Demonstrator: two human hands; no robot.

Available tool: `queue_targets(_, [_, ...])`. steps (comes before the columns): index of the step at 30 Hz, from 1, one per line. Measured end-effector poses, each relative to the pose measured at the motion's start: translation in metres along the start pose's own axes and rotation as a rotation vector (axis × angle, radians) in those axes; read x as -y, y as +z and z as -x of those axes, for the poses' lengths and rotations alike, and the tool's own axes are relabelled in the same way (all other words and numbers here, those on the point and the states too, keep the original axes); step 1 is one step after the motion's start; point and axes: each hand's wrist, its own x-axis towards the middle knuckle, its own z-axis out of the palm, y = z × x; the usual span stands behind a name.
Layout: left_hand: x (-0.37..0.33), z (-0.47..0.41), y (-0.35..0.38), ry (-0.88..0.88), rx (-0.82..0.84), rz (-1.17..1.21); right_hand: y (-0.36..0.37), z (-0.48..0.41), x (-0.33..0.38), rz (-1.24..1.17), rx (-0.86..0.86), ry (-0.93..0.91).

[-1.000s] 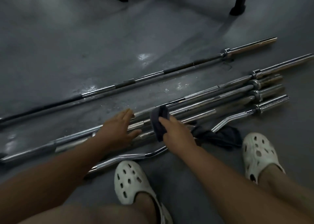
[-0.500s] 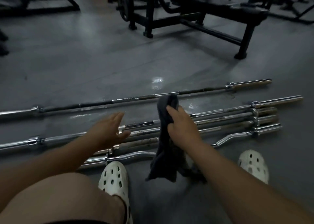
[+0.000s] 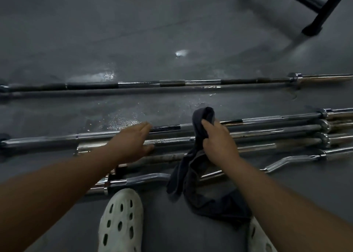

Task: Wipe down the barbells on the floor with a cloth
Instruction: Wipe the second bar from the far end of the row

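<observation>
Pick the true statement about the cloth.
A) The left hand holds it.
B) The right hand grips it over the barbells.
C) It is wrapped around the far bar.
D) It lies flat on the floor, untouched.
B: the right hand curls round the cloth above the barbells, while the left hand is flat and holds nothing.

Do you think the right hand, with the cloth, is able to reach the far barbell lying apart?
Probably yes: only bare floor lies between the right hand, gripping the cloth, and the far barbell, though it needs a forward stretch.
</observation>
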Motion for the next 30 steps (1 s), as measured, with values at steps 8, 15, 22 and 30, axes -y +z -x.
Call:
queue_targets(8, [0.022, -0.073, 0.051, 0.051, 0.11, 0.0, 0.044, -0.079, -0.007, 0.113, 0.153, 0.037])
queue_targets(15, [0.036, -0.107, 0.068, 0.031, 0.127, 0.032, 0.083, -0.126, -0.007, 0.131, 0.118, 0.148])
queue_targets(22, [0.08, -0.172, 0.052, 0.107, -0.063, -0.147, 0.087, -0.146, 0.013, 0.128, 0.189, -0.114])
queue_targets(30, [0.081, -0.186, 0.039, 0.05, -0.331, -0.256, 0.097, -0.168, 0.031, 0.012, 0.083, -0.032])
